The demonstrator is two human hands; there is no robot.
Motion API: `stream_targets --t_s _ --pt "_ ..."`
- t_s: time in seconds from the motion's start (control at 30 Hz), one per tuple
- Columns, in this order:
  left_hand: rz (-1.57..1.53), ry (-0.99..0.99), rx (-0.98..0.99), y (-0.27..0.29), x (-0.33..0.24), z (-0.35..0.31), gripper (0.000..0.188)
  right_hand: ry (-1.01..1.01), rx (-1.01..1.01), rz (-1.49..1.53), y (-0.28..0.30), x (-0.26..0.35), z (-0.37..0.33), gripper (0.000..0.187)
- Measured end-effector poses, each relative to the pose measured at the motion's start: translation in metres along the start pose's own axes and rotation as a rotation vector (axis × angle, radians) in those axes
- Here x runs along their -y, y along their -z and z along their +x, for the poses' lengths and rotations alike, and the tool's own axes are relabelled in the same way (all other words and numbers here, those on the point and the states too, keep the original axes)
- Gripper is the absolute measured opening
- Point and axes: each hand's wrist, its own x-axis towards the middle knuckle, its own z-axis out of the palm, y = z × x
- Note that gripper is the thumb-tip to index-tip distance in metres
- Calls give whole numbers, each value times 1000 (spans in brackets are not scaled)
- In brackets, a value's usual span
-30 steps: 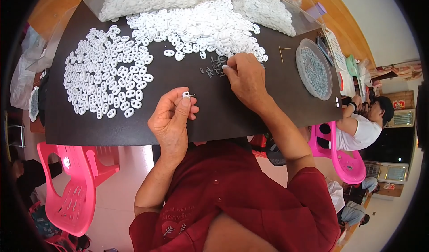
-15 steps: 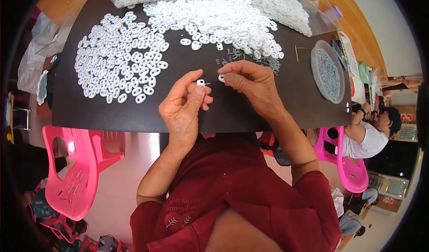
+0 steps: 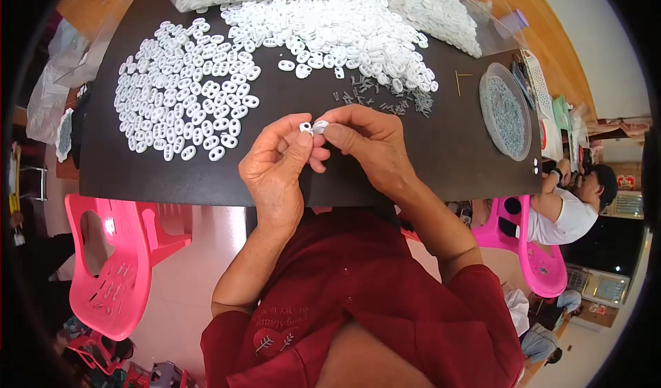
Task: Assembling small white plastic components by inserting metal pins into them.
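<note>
Between the thumb and fingers of my left hand [image 3: 277, 164] is a small white plastic piece [image 3: 306, 126] with a hole in it. My right hand [image 3: 375, 143] pinches another white piece [image 3: 320, 125], and the two pieces meet between my fingertips. The join itself is mostly covered by the fingers. Just beyond my right hand lie loose grey pins [image 3: 396, 106] on the dark table [image 3: 468, 171]. A large heap of white oval pieces [image 3: 330, 26] is farther back, and a spread of white two-hole ovals [image 3: 182, 88] covers the table's left part.
At the right stands a round clear tub [image 3: 487, 123] of grey pins. Clear bags [image 3: 441, 16] of white pieces lie along the back. Thin brown sticks [image 3: 458, 84] rest near the tub. Pink chairs [image 3: 113, 278] flank me, and a person [image 3: 568, 205] sits at the right.
My right hand has moved left, bringing its white piece against the one in my left hand. The grey pin that stuck out of the left piece is now hidden.
</note>
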Motion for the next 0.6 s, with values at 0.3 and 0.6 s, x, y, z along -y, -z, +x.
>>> stream_targets --t_s 0.3,0.6 --pt "-35 44 24 2 -3 -2 19 -27 -102 -98 3 8 3 15" --pt "120 -43 -3 -1 -4 -5 20 -49 -83 -36 5 3 3 14"
